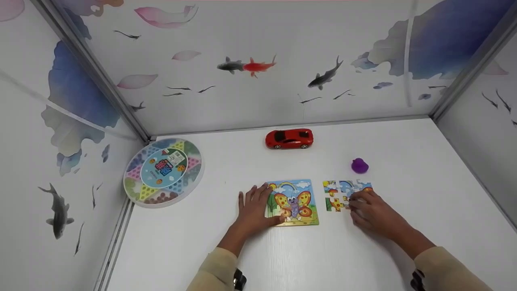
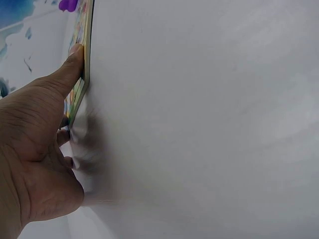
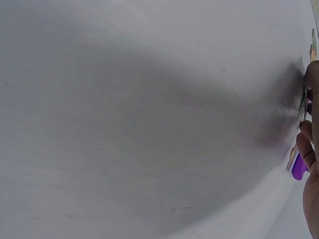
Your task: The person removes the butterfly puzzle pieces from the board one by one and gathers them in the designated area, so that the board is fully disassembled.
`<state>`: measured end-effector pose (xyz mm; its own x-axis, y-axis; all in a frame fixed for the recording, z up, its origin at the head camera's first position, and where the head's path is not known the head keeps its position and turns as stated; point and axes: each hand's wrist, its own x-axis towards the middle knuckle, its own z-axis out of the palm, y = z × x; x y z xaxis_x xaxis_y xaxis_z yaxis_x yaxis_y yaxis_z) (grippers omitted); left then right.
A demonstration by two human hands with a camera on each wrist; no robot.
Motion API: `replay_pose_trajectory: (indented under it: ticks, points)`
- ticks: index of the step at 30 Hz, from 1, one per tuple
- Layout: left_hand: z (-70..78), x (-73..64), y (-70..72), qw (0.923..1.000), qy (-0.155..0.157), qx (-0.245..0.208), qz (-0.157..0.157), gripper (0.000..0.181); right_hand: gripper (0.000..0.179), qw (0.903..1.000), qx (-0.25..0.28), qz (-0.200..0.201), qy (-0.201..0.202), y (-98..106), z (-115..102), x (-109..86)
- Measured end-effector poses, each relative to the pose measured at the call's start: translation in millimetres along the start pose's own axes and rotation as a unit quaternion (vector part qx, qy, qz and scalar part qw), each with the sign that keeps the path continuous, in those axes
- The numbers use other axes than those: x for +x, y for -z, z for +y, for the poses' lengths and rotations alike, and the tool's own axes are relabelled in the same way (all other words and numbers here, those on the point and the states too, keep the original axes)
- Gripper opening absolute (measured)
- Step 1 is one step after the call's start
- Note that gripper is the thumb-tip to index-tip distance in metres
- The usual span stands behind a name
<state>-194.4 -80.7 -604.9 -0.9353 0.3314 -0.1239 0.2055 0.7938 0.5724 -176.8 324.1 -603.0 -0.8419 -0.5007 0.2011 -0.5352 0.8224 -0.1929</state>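
My left hand (image 1: 254, 208) rests on the left side of a square butterfly jigsaw puzzle (image 1: 305, 192), its fingers spread along the left edge and the thumb lying over the bottom edge. The left wrist view shows that thumb pressed on the thin board (image 2: 88, 50). To the right, my right hand (image 1: 373, 212) bends over a small group of loose puzzle pieces (image 1: 332, 186). Its fingertips pinch a puzzle piece (image 3: 303, 99), seen edge-on in the right wrist view; the hand hides several others.
A purple toy duck (image 1: 359, 165) sits behind the loose pieces. Farther back, a red toy car (image 1: 289, 139) stands near the rear wall. A round game board (image 1: 163, 173) with coloured triangles lies at the left corner. Printed panels (image 1: 258, 101) enclose the white table (image 1: 210, 161).
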Motion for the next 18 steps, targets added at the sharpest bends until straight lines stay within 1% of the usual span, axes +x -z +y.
replay_pose_trajectory:
  ticks: [6,12,18]
  points:
    - [0.6,-0.8,0.9,1.0,-0.003,0.0,0.002,0.103,0.024,1.0,0.004,-0.006,-0.006,-0.6,-0.1,-0.1]
    - [-0.2,-1.5,1.7,1.0,-0.006,0.0,0.0,0.103,0.024,1.0,0.002,-0.005,-0.001,-1.4,0.4,0.1]
    - [-0.2,-1.4,1.6,1.0,-0.008,0.0,0.002,0.104,0.026,0.9997,0.005,-0.021,-0.011,0.3,-0.3,-0.6]
